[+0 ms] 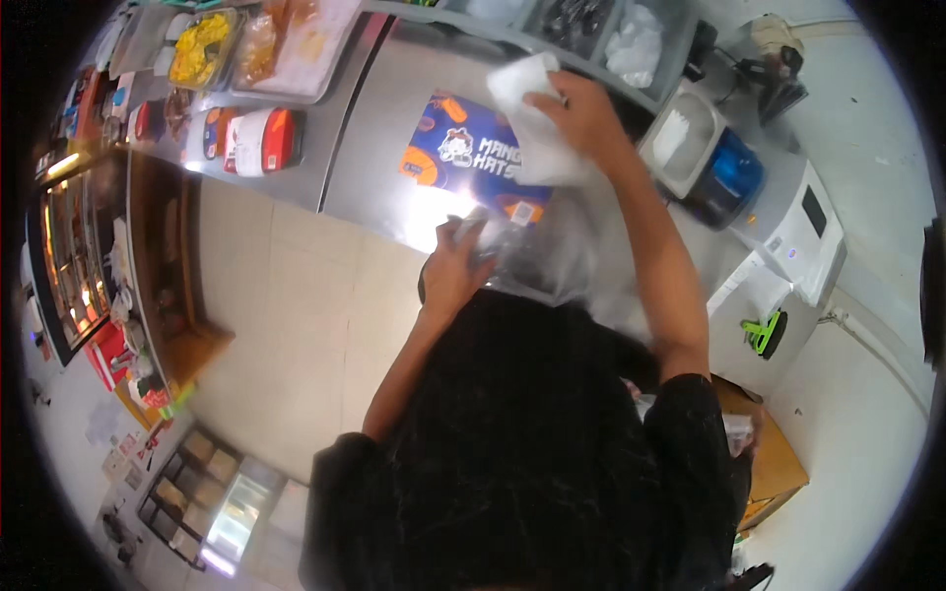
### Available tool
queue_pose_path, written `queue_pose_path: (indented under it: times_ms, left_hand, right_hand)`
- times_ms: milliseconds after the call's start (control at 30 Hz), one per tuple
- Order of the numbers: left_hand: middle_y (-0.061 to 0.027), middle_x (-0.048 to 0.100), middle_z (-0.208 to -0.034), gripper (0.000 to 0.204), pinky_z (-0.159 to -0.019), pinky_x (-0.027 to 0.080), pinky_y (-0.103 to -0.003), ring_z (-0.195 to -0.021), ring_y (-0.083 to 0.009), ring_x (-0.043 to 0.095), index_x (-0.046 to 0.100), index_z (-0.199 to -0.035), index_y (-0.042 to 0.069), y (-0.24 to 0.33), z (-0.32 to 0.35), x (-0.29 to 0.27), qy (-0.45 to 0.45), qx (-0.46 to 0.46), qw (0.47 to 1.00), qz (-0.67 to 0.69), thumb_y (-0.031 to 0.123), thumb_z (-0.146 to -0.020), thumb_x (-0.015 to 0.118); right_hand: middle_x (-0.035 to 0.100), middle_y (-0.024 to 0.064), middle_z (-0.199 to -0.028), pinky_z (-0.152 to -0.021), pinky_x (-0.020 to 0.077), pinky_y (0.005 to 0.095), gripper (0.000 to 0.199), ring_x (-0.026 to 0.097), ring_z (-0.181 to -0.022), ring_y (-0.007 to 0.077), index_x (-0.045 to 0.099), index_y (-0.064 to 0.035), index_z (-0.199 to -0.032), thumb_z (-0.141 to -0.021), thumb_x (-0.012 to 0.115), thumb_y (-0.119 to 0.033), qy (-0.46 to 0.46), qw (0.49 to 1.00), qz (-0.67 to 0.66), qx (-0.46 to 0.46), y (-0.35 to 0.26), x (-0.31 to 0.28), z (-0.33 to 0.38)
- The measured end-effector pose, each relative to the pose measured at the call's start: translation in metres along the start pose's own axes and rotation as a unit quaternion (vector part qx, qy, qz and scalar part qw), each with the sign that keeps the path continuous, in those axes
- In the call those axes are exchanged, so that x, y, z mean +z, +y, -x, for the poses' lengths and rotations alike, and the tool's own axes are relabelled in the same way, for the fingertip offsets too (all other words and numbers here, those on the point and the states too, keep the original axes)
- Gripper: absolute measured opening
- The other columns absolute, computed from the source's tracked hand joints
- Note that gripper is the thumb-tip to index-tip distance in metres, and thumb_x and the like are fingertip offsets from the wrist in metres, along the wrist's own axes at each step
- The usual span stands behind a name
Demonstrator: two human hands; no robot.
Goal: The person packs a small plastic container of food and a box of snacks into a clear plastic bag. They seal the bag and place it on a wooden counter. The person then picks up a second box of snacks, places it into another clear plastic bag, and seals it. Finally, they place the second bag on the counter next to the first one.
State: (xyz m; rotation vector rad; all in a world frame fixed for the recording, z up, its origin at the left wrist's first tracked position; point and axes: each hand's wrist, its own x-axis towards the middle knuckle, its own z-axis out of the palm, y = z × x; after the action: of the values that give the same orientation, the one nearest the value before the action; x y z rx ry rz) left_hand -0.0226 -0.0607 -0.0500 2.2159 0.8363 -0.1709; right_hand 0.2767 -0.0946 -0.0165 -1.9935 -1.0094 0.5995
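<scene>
My right hand [576, 108] is raised over the far side of the steel counter, its fingers closed on a white tissue-like bundle [524, 84]. Whitish, see-through material blurs below that bundle, over the right side of a flat blue and orange printed box [453, 143]. At the counter's near edge, my left hand [456, 264] has its fingers bent round the edge of a clear plastic bag [542, 251]. The bag spreads between the printed box and my black shirt. Motion blur hides its exact outline.
Grey bins [636, 44] with bags line the back. A steel container [685, 143] and a white machine [798, 227] stand right. Red and white packs [261, 141] and a tub with yellow contents [202, 49] are left. A green brush [764, 333] hangs lower right.
</scene>
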Motion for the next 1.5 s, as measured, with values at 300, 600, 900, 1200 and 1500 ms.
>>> queue_pose_path:
  times_ms: [300,600,900,1200,1500]
  left_hand:
    - [-0.0206,0.046,-0.123,0.063,-0.079,0.052,-0.046,-0.105,-0.0409,0.058,0.049,-0.136,0.022,0.003,0.003,0.007,-0.013,-0.037,0.999,-0.018,0.032,-0.079,0.074]
    - [-0.0229,0.046,-0.122,0.067,-0.074,0.053,-0.049,-0.091,-0.0416,0.063,0.043,-0.141,0.024,0.000,0.005,0.010,-0.027,-0.007,1.000,0.012,0.033,-0.081,0.072]
    - [-0.0254,0.041,-0.134,0.066,-0.080,0.053,-0.049,-0.103,-0.0420,0.060,0.043,-0.140,0.023,-0.002,0.004,0.014,-0.038,-0.015,0.999,0.035,0.035,-0.081,0.071]
    - [-0.0267,0.038,-0.139,0.063,-0.087,0.050,-0.049,-0.110,-0.0410,0.057,0.044,-0.139,0.023,-0.011,0.002,0.016,-0.034,0.010,0.999,0.016,0.033,-0.083,0.070]
    - [-0.0237,0.039,-0.139,0.060,-0.087,0.051,-0.046,-0.111,-0.0400,0.056,0.048,-0.136,0.020,-0.017,-0.004,0.007,-0.040,0.040,0.998,0.036,0.029,-0.081,0.072]
  right_hand:
    - [0.062,0.0128,-0.092,-0.079,0.0474,0.0422,0.034,0.058,-0.090,0.0322,0.068,-0.0069,-0.095,-0.083,0.067,-0.039,0.002,0.942,0.278,-0.186,0.014,-0.024,-0.077]
    - [0.067,0.0211,-0.093,-0.084,0.0461,0.0480,0.019,0.063,-0.093,0.0348,0.065,-0.0020,-0.090,-0.086,0.050,-0.013,0.265,0.775,0.574,0.019,0.184,-0.087,-0.096]
    - [0.070,0.0148,-0.092,-0.085,0.0451,0.0448,0.035,0.066,-0.092,0.0317,0.067,-0.0042,-0.105,-0.077,0.064,-0.025,0.188,0.924,0.304,0.132,0.140,-0.109,-0.112]
    - [0.070,0.0122,-0.086,-0.087,0.0448,0.0473,0.034,0.067,-0.086,0.0295,0.070,-0.0163,-0.105,-0.082,0.065,-0.041,0.105,0.860,0.455,-0.205,0.128,-0.159,-0.083]
    - [0.065,0.0077,-0.094,-0.078,0.0478,0.0416,0.030,0.061,-0.076,0.0191,0.064,-0.0130,-0.106,-0.092,0.057,-0.039,0.195,0.952,-0.037,0.232,0.007,-0.141,-0.095]
